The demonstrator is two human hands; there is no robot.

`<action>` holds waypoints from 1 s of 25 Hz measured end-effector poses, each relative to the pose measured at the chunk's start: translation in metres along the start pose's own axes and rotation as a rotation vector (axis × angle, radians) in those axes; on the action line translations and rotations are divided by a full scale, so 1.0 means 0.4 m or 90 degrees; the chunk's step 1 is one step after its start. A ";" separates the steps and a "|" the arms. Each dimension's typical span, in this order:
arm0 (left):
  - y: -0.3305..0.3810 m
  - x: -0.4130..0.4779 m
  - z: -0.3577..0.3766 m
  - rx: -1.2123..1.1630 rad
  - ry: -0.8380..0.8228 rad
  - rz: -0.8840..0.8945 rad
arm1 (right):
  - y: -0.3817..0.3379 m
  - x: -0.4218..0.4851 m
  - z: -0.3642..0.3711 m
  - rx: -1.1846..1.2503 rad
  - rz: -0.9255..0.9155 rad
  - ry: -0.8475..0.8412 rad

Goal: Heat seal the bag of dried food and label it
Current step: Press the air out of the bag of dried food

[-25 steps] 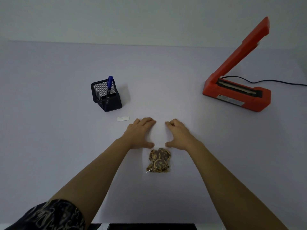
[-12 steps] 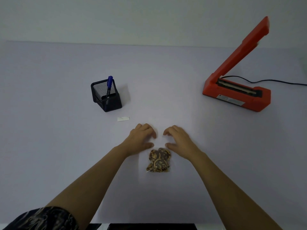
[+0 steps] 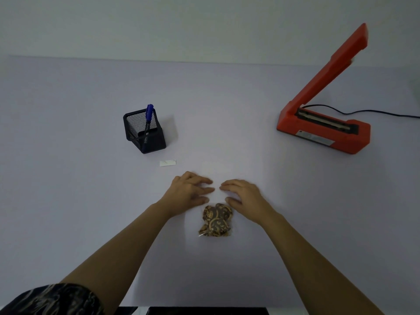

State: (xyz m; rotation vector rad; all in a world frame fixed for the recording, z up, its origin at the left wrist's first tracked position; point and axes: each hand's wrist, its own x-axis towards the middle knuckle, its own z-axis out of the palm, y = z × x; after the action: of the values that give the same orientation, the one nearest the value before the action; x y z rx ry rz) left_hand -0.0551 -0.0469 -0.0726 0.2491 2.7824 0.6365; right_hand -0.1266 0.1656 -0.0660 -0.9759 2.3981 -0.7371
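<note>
A clear plastic bag (image 3: pixel 216 220) lies flat on the table with brown dried food gathered at its near end. Its see-through upper part reaches away from me, under my hands. My left hand (image 3: pixel 189 193) rests palm down on the bag's upper left, fingers stretched out flat. My right hand (image 3: pixel 244 196) lies the same way on the upper right, and the fingertips of the two hands almost meet. A small white label (image 3: pixel 167 163) lies to the left of my left hand. The red heat sealer (image 3: pixel 322 133) stands at the far right with its arm raised.
A black mesh pen holder (image 3: pixel 145 133) with a blue marker (image 3: pixel 148 114) stands behind the label. The sealer's black cable (image 3: pixel 375 112) runs off to the right. A dark object (image 3: pixel 204 311) sits at the table's near edge.
Both hands slid a little toward me along the bag, curled briefly, and now lie flat with fingertips closer together. The bag has stayed in place.
</note>
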 end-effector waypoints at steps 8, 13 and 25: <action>0.005 0.018 -0.032 0.052 -0.076 -0.094 | -0.003 0.015 -0.024 -0.112 0.047 -0.065; 0.014 0.035 -0.052 0.065 -0.101 -0.118 | -0.009 0.024 -0.026 -0.121 0.065 -0.069; 0.025 0.052 -0.052 -0.020 -0.059 -0.146 | -0.013 0.039 -0.048 -0.127 0.129 -0.047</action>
State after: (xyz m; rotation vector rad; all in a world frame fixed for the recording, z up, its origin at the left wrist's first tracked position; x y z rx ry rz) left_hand -0.0800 -0.0415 -0.0548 -0.0464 2.6577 0.5943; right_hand -0.1452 0.1566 -0.0514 -0.8029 2.4933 -0.3874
